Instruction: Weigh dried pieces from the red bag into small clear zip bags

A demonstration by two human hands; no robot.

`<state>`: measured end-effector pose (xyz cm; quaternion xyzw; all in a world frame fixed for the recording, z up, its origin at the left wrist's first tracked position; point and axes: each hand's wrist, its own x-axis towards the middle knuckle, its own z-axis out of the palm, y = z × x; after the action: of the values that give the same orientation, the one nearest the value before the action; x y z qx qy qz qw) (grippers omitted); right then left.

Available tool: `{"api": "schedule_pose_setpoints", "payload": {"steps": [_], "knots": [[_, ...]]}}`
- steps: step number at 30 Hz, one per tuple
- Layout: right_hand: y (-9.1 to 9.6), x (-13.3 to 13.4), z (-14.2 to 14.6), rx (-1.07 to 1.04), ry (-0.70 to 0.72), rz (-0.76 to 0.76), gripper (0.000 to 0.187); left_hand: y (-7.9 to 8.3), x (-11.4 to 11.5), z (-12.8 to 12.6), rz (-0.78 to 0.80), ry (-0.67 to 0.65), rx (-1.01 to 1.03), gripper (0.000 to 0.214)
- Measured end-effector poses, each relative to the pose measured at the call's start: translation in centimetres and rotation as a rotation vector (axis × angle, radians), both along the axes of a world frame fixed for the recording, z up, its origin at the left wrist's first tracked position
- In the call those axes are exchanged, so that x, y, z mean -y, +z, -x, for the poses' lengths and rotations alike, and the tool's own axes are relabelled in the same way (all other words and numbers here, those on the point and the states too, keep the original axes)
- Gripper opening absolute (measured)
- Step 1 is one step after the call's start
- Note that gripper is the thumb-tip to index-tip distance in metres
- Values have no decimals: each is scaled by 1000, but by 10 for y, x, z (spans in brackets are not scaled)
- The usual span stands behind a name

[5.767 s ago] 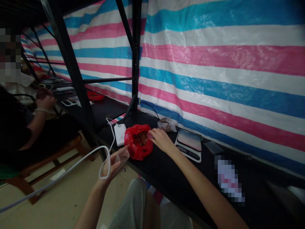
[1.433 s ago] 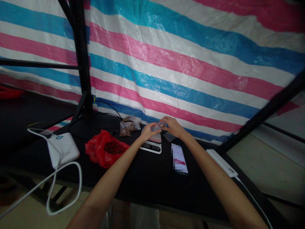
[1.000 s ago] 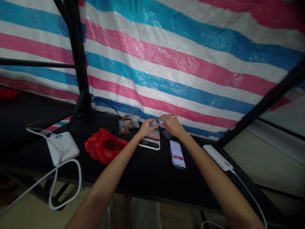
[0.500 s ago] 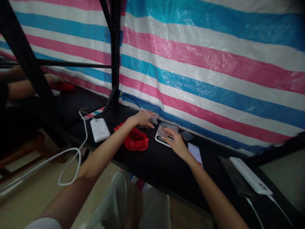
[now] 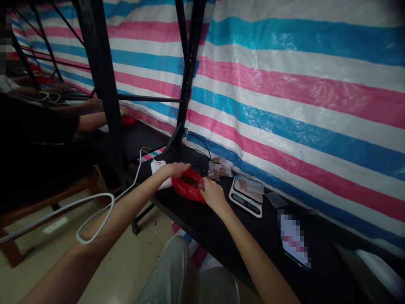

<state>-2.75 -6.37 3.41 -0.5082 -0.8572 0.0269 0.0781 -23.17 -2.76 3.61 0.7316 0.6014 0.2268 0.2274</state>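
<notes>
A crumpled red plastic bag (image 5: 186, 191) lies open on the black tabletop, with dark brown bits showing inside. My left hand (image 5: 179, 169) grips its upper left rim, the fingertips partly hidden by the plastic. On the bag's right edge my right hand (image 5: 212, 193) is closed, with a small greyish patch by the fingers that I cannot make out. Right of that hand stands a white kitchen scale (image 5: 236, 202); a clear zip bag (image 5: 249, 185) with a few brown pieces rests on its plate. Behind my right hand sit several small filled clear bags (image 5: 218, 169).
A white power bank (image 5: 158, 166) with a looping white cable (image 5: 95, 198) is at left. A flat clear bag (image 5: 276, 199), a phone (image 5: 294, 240) and a blurred white device (image 5: 379, 270) lie rightward. Black rack posts (image 5: 107, 84) stand between me and another person's arm (image 5: 91, 121).
My left hand has come from the small clear bags to the red bag's rim. My right hand has left the scale and closed at the red bag. The view has turned left.
</notes>
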Motion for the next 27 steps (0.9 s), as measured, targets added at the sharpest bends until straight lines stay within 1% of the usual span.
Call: {"api": "schedule_pose_setpoints", "payload": {"steps": [2,4,5,9,13,16,19,24,27], "knots": [[-1,-1,0,45,-3,6,25,2,0,-7,67,18,-170,45],[-4,-2,1,53,13,15,24,3,2,-14,121,18,-324,41],[-6,-3,2,49,21,15,25,2,3,-17,132,13,-368,37],[-11,-3,7,16,11,14,28,-2,11,-23,81,15,-455,26],[-13,-1,11,-69,32,13,31,-4,19,-26,0,75,-458,32],[-17,0,16,-149,52,16,33,-5,20,-29,-53,126,-440,36],[-24,-2,19,-213,60,15,34,-7,18,-31,-80,156,-376,35],[-40,-14,18,-373,77,8,39,-13,9,-29,-121,228,-80,28],[-50,-24,16,-531,106,71,38,-18,2,-28,-150,250,124,25]]}}
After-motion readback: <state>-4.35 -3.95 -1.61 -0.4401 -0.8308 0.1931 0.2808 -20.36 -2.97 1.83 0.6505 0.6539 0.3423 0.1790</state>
